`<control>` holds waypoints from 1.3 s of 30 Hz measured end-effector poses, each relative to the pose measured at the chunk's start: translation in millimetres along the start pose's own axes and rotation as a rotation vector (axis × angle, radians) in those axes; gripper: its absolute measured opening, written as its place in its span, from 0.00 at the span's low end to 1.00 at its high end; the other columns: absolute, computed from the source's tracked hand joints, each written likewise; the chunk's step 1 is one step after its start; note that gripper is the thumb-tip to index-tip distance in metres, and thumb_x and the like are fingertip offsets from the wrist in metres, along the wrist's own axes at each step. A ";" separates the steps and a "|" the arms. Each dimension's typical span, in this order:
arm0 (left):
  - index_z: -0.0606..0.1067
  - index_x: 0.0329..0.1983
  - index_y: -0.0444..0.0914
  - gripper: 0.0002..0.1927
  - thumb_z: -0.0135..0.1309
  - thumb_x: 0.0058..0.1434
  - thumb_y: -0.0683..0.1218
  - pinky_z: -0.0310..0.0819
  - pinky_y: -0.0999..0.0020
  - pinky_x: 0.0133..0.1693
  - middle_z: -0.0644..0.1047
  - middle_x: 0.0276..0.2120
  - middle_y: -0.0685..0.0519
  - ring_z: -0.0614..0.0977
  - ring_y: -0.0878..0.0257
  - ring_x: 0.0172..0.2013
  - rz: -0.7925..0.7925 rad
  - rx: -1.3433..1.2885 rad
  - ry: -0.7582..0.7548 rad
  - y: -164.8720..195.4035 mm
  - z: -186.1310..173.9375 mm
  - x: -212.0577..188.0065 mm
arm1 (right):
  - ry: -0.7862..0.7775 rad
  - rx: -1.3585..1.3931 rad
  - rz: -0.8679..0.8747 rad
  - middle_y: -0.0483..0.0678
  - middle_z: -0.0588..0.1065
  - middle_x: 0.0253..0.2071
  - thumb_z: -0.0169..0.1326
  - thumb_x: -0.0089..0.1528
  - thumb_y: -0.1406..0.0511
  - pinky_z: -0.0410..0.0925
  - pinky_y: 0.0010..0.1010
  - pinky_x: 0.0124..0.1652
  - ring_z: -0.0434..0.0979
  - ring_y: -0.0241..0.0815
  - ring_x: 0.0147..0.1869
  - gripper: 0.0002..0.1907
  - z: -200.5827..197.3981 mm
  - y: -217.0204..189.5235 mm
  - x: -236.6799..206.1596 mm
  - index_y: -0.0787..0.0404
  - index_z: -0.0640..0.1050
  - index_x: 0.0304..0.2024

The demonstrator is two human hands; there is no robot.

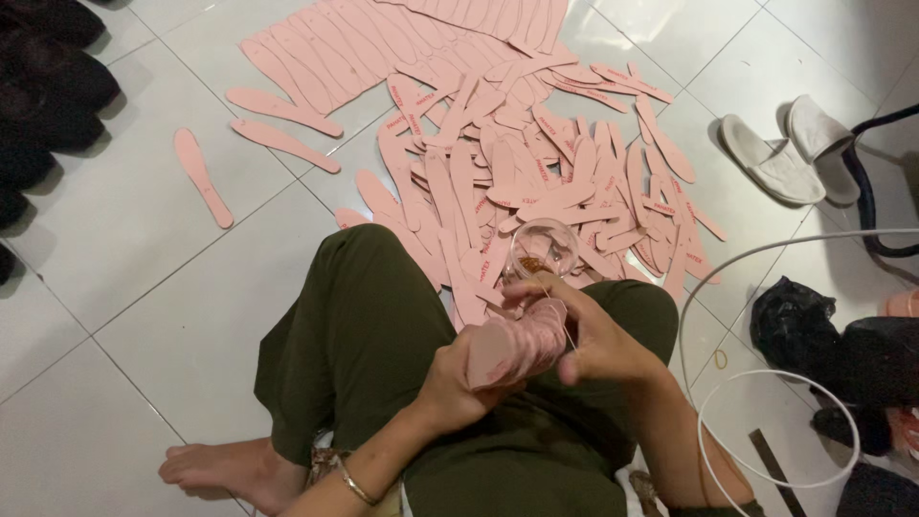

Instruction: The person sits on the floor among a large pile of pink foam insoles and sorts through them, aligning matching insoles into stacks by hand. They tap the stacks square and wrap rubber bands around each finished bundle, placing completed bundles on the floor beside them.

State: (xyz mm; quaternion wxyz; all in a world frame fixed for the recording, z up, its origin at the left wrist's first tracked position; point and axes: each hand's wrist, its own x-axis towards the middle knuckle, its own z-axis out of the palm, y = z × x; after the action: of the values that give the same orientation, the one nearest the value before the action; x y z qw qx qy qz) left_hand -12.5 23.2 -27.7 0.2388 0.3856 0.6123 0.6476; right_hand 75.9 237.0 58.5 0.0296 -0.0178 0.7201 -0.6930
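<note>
My left hand (pixel 450 378) grips a stack of pink shoe insoles (pixel 517 343) over my lap. My right hand (pixel 584 330) is closed over the top of the same stack, and a thin rubber band stretches from its fingers. A small clear cup (pixel 543 247) with rubber bands inside stands just beyond my hands, at the edge of the pile. A big heap of loose pink insoles (pixel 517 153) covers the white tiled floor (pixel 144 239) ahead of me. I sit cross-legged in dark green trousers (pixel 373 325).
A pair of white slippers (pixel 790 153) lies at the right. A white cable (pixel 766 383) loops beside my right arm, near black bags (pixel 814 325). Dark shoes (pixel 48 86) line the left edge. A single insole (pixel 201 177) lies apart at the left.
</note>
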 end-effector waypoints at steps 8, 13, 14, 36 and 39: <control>0.68 0.52 0.35 0.30 0.71 0.52 0.49 0.81 0.61 0.43 0.83 0.38 0.43 0.88 0.51 0.42 -0.153 0.039 -0.062 7.4 7.0 6.2 | 0.125 -0.417 -0.047 0.45 0.77 0.50 0.66 0.46 0.36 0.64 0.33 0.56 0.73 0.40 0.56 0.45 -14.7 -12.2 -0.3 0.60 0.81 0.53; 0.68 0.52 0.35 0.31 0.71 0.51 0.48 0.81 0.59 0.42 0.82 0.39 0.42 0.87 0.48 0.42 -0.165 0.069 -0.061 7.8 11.9 11.6 | 0.103 -0.681 -0.097 0.40 0.82 0.52 0.65 0.45 0.36 0.64 0.37 0.61 0.69 0.41 0.57 0.43 -20.6 -39.0 3.0 0.58 0.83 0.50; 0.68 0.53 0.35 0.31 0.71 0.51 0.48 0.81 0.59 0.42 0.82 0.38 0.42 0.87 0.47 0.42 -0.154 0.065 -0.055 7.9 12.6 12.4 | 0.102 -0.683 -0.071 0.40 0.81 0.50 0.64 0.44 0.36 0.64 0.36 0.60 0.70 0.41 0.56 0.43 -20.2 -43.7 5.8 0.58 0.83 0.50; 0.64 0.54 0.37 0.28 0.63 0.54 0.46 0.78 0.54 0.38 0.80 0.31 0.46 0.83 0.44 0.36 -0.151 0.210 -0.131 -7.9 28.3 10.5 | -0.539 -1.809 0.152 0.53 0.77 0.31 0.59 0.48 0.31 0.48 0.57 0.68 0.76 0.52 0.49 0.43 29.8 -78.9 79.9 0.65 0.83 0.31; 0.80 0.52 0.47 0.19 0.58 0.56 0.45 0.78 0.55 0.42 0.80 0.48 0.45 0.83 0.47 0.42 0.163 0.297 -0.182 -18.2 37.9 6.0 | -0.645 -1.827 0.079 0.47 0.77 0.25 0.62 0.47 0.43 0.48 0.62 0.67 0.77 0.53 0.52 0.25 42.6 -72.1 87.2 0.57 0.83 0.29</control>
State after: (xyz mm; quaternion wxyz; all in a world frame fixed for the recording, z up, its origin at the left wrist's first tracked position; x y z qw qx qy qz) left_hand 11.0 53.4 -46.0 0.1803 0.5219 0.6437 0.5298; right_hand -9.3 185.8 127.4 0.2236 -0.1988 0.9383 0.1733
